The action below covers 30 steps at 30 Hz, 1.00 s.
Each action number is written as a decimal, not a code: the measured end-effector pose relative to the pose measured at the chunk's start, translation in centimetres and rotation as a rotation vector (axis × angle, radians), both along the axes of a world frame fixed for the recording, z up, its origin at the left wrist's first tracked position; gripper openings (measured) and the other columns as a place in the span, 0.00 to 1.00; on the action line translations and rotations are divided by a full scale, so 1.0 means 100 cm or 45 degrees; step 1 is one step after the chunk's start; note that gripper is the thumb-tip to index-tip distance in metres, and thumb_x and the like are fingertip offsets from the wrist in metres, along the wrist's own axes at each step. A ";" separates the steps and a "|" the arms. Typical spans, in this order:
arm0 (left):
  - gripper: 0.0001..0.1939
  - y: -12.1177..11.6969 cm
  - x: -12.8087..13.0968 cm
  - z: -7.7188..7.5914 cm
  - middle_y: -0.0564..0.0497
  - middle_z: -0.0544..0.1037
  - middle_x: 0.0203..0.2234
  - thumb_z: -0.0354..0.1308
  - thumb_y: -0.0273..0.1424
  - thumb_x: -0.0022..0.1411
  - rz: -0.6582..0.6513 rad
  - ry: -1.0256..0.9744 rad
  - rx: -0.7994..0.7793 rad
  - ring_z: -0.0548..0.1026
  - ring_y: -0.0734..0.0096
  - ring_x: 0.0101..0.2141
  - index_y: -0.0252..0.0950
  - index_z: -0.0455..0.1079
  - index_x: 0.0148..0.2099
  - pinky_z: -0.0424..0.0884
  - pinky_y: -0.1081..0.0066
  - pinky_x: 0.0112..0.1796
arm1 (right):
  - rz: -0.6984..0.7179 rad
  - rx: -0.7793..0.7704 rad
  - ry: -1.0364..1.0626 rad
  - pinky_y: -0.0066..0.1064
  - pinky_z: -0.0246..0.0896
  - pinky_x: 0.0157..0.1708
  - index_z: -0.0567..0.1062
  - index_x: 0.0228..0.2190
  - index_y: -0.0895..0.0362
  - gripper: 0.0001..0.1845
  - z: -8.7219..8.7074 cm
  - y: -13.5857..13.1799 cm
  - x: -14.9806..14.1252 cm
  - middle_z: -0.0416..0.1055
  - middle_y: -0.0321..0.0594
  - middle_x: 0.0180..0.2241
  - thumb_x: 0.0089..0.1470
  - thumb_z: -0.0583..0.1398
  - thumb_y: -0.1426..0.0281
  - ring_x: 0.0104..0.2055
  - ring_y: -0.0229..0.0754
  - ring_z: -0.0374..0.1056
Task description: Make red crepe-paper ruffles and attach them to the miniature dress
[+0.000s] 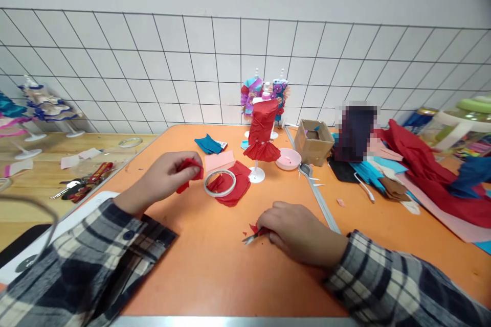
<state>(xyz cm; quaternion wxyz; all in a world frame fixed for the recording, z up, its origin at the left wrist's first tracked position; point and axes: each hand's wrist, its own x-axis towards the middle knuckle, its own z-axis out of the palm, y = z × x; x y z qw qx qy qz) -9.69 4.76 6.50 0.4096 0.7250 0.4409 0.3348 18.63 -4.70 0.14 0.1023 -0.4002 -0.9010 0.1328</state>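
Note:
My left hand (172,176) is closed around a folded piece of red crepe paper (191,176), held above the orange table (199,276). Low over the table, my right hand (295,230) grips a small pair of scissors (253,236), its blades pointing left; the handles are hidden in my fingers. Tiny red scraps (244,233) lie by the blades. Between the hands, a roll of tape (220,193) rests on a red paper sheet (240,184). Behind it stands a small dress form (264,122) wearing a red paper dress on a white round base.
A pink bowl (288,166) and a cardboard box (313,145) stand right of the dress form. Blue paper (208,144) lies at the back left. Colored paper (422,163) is piled on the right. Keys (63,189) and a red tool (94,179) lie left; more dressed forms (251,94) stand behind.

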 end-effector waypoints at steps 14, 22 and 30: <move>0.07 0.014 0.000 -0.044 0.52 0.75 0.24 0.55 0.37 0.57 -0.205 1.122 0.488 0.70 0.66 0.25 0.40 0.69 0.35 0.55 0.71 0.27 | -0.096 0.571 -0.012 0.32 0.48 0.32 0.75 0.39 0.56 0.12 -0.023 0.090 -0.024 0.74 0.41 0.31 0.62 0.53 0.68 0.37 0.43 0.63; 0.10 0.032 -0.005 -0.059 0.48 0.80 0.32 0.58 0.37 0.55 -0.014 0.380 0.137 0.75 0.65 0.32 0.37 0.64 0.30 0.66 0.70 0.33 | 0.024 0.345 -0.096 0.33 0.49 0.35 0.72 0.49 0.56 0.17 -0.012 0.080 -0.018 0.72 0.44 0.35 0.60 0.55 0.66 0.41 0.45 0.61; 0.04 0.023 0.000 -0.054 0.52 0.74 0.23 0.51 0.29 0.57 -0.234 0.950 0.473 0.68 0.69 0.24 0.38 0.67 0.31 0.56 0.72 0.27 | 0.079 0.192 -0.007 0.35 0.54 0.39 0.67 0.55 0.55 0.26 -0.010 0.079 -0.018 0.72 0.44 0.39 0.55 0.59 0.65 0.43 0.47 0.61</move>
